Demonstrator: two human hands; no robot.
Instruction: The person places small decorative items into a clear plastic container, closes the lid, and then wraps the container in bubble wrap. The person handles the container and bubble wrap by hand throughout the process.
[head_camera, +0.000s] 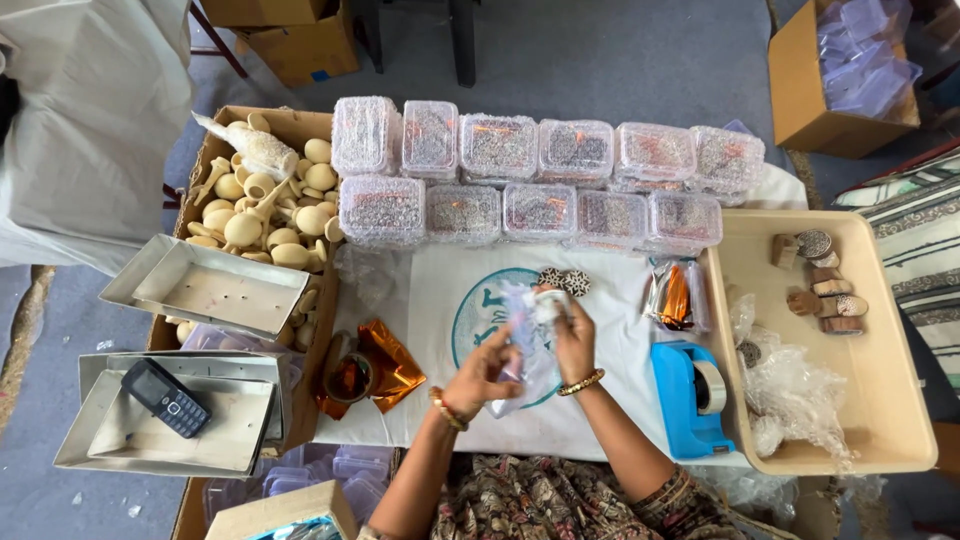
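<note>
Head view is showing both hands, left hand (487, 372) and right hand (572, 338), gripping a clear plastic bag (528, 345) together above the surface (600, 400), steadying it near the blue tape dispenser (690, 395).

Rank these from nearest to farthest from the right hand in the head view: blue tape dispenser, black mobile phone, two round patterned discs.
From the right hand:
1. Two round patterned discs, just beyond it on the cloth.
2. Blue tape dispenser, off to its right by the beige tray.
3. Black mobile phone, far left in a metal tray.
</note>
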